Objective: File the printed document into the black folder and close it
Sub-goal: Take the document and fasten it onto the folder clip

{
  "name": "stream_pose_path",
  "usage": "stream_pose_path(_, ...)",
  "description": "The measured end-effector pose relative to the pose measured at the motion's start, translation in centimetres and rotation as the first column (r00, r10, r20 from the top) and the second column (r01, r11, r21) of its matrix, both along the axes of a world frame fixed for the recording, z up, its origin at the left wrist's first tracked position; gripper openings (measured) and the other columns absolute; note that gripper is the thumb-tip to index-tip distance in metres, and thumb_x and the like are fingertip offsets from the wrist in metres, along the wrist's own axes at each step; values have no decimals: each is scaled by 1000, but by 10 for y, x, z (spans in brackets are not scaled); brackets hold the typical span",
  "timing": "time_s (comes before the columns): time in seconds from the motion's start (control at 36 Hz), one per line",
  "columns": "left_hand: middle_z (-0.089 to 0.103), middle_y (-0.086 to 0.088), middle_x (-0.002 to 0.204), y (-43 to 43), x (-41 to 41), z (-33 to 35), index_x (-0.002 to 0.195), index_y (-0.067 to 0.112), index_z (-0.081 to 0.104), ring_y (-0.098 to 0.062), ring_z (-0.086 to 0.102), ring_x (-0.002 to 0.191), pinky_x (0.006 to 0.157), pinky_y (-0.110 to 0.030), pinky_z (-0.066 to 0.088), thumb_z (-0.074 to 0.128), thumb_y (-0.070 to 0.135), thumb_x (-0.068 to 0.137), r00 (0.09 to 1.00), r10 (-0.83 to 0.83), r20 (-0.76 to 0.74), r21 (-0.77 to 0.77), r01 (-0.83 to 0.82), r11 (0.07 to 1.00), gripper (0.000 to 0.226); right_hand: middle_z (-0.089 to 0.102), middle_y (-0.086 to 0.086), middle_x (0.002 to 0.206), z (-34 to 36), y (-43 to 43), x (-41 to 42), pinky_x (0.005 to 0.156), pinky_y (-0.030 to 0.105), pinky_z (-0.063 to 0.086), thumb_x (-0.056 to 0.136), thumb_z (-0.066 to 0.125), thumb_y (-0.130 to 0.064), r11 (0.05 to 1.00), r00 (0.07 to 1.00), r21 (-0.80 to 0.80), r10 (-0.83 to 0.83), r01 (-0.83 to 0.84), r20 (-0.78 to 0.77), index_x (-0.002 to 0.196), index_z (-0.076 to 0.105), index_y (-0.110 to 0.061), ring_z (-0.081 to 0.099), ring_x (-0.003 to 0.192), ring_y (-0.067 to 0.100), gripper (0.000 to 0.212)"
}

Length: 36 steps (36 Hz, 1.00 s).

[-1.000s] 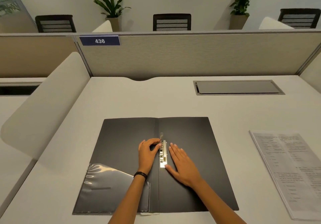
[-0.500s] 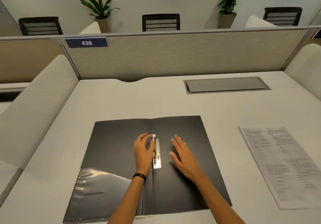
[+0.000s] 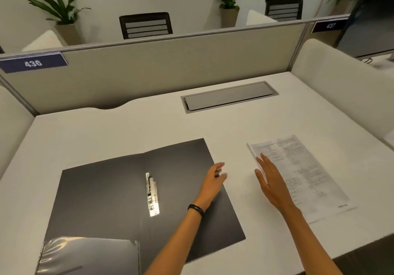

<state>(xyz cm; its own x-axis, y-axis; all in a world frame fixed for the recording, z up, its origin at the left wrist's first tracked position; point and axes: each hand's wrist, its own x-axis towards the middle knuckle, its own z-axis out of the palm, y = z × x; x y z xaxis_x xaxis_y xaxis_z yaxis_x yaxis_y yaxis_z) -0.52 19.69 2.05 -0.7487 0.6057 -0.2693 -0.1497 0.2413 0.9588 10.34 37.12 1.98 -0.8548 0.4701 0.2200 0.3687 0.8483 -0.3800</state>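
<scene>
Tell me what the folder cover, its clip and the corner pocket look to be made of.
Open black folder: likely matte plastic or coated card, flat dull sheen. Silver spring clip at its spine: metal, bright mirror glints. Clear corner pocket: thin glossy plastic film, rippled white reflections.

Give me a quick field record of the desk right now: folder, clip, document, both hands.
folder: black folder lies open flat on the desk
clip: metal clip at the spine, nothing filed in it
document: printed document on the desk, right of the folder
left hand: left hand open, above the folder's right edge
right hand: right hand open, at the document's left edge, no grasp visible
</scene>
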Motion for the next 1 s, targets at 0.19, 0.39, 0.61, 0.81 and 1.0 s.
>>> stream_pose_path(0.19,45,-6,136,47,18,3,129,14,45,-20,48,118,101,-32,42,47,17,94,996,-61,70,-68,66,996,34,23,-4,153,-13,58,21,116,36,15,93,32,-42,968,999,-250,34,-23,41,141,30,-26,19,141,11,51)
stream_pose_path(0.39,43,-7,137,92,26,2,129,19,44,-19,45,122,105,-32,39,46,19,94,990,1,140,-105,14,994,35,22,-2,153,-17,105,17,116,34,15,96,43,-24,973,968,-118,214,-199,128,141,29,-19,21,141,14,48)
stream_pose_path(0.61,51,-4,124,125,26,-2,130,12,44,-16,51,108,95,-26,42,48,17,93,961,164,221,-107,-143,984,38,24,1,153,-27,141,1,112,28,14,96,43,-26,960,959,-149,256,-238,120,140,31,-21,22,141,16,47)
stream_pose_path(0.81,54,-7,126,149,24,-5,136,8,37,-22,52,115,100,-31,41,51,18,90,939,244,244,-141,-214,966,50,26,8,152,-47,149,2,114,32,19,96,42,-21,938,932,-144,334,-315,140,139,34,-17,26,139,21,44)
stream_pose_path(1.0,52,2,100,162,20,-9,126,8,46,-13,51,94,89,-27,47,55,14,89,934,266,238,-153,-234,960,38,26,3,152,-55,150,4,115,32,16,96,42,-19,920,944,-236,328,-313,24,138,35,-17,24,139,17,43)
